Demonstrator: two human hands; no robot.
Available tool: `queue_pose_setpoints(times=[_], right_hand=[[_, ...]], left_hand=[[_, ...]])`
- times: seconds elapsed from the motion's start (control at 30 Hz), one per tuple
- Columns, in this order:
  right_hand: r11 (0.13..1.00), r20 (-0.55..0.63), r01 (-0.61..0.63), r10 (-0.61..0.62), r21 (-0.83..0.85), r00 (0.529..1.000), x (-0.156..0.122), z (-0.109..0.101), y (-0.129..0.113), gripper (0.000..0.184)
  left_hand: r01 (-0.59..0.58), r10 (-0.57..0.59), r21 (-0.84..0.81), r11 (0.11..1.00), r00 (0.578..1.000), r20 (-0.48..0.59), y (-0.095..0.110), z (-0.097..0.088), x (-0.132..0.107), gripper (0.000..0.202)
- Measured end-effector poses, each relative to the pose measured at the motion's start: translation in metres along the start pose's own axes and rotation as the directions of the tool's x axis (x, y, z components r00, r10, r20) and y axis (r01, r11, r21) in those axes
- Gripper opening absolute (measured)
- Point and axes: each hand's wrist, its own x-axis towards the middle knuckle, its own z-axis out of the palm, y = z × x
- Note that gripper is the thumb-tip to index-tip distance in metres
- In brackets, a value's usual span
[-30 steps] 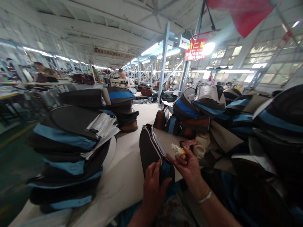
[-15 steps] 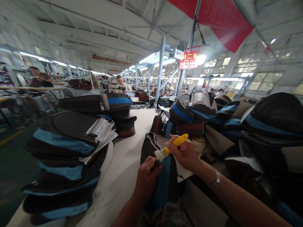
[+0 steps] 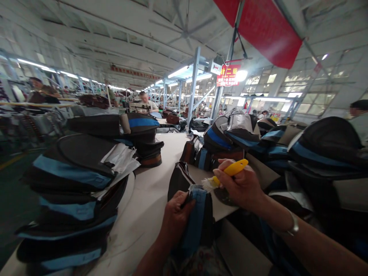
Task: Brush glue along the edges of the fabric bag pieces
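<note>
**Brush (image 3: 230,168) poised at the blue-striped bag piece (image 3: 194,222)**

The dark bag piece lay low in the centre of the frame, its blue strip (image 3: 199,201) facing up. The left hand (image 3: 176,212) pinched its upper part between thumb and fingers. The right hand (image 3: 241,186), right of centre, was closed around the brush's yellow handle, the pale bristles (image 3: 209,184) at the strip's top end; whether they touched could not be told.

A loose left pinch might have let the strip slip or crease under the bristles; an overshooting stroke could have marked the neighbouring dark fabric.

At the left of the frame, a stack of similar pieces (image 3: 71,168) leaned unevenly on the pale table (image 3: 146,191); a knock might have toppled it. More pieces (image 3: 324,143) crowded the right.
</note>
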Motion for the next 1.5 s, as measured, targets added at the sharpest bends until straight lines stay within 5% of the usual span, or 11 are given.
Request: queue_pose_setpoints(times=[0.17, 0.33, 0.47, 0.6, 0.9, 1.1, 1.17, 1.27, 1.33, 1.4, 1.5], right_hand=[[0.99, 0.125, 0.058, -0.042, -0.125, 0.991, -0.002, -0.009, 0.012, 0.022], [0.987, -0.044, -0.139, 0.143, 0.076, 0.989, 0.015, -0.02, 0.001, 0.025], [0.988, 0.149, -0.082, 0.062, 0.132, 0.987, 0.025, -0.007, -0.009, 0.026], [0.993, 0.244, 0.102, -0.084, -0.06, 0.966, 0.031, 0.0, 0.002, 0.025], [0.987, 0.307, 0.115, -0.075, -0.114, 0.949, 0.035, -0.002, 0.0, 0.03], [0.988, 0.44, 0.128, -0.08, -0.081, 0.894, 0.037, 0.004, -0.006, 0.024], [0.988, 0.373, 0.116, -0.069, -0.103, 0.925, 0.04, 0.0, -0.002, 0.025], [0.983, 0.031, -0.172, 0.171, 0.062, 0.985, 0.042, -0.013, 0.008, 0.026], [0.816, -0.051, -0.382, 0.445, 0.433, 0.894, 0.036, -0.019, 0.014, 0.025], [0.43, 0.123, -0.484, 0.638, 0.762, 0.76, 0.02, -0.012, 0.016, 0.024], [-0.095, 0.457, -0.511, 0.606, 0.854, 0.651, -0.011, 0.022, 0.013, 0.021]], left_hand=[[-0.166, 0.184, 0.235, 0.958, 0.981, -0.057, -0.006, 0.002, 0.001, 0.019], [-0.369, 0.475, 0.707, 0.604, 0.879, 0.052, -0.008, 0.009, 0.003, 0.019], [-0.392, 0.54, 0.811, 0.433, 0.834, 0.115, -0.003, 0.016, 0.006, 0.013], [-0.412, 0.544, 0.803, 0.431, 0.829, 0.134, -0.001, 0.02, 0.006, 0.012], [-0.486, 0.607, 0.816, 0.315, 0.763, 0.22, -0.002, 0.029, 0.0, 0.011], [-0.487, 0.575, 0.819, 0.305, 0.779, 0.249, -0.001, 0.036, -0.001, 0.012], [-0.483, 0.59, 0.814, 0.324, 0.776, 0.225, 0.001, 0.03, 0.001, 0.015], [-0.479, 0.638, 0.772, 0.418, 0.76, 0.126, 0.004, 0.008, 0.008, 0.015], [-0.468, 0.627, 0.71, 0.526, 0.778, 0.048, 0.004, -0.011, 0.014, 0.015], [-0.395, 0.55, 0.649, 0.65, 0.834, -0.043, -0.001, -0.026, 0.018, 0.015], [-0.132, 0.302, 0.529, 0.838, 0.92, -0.249, -0.02, -0.036, 0.021, 0.02]])
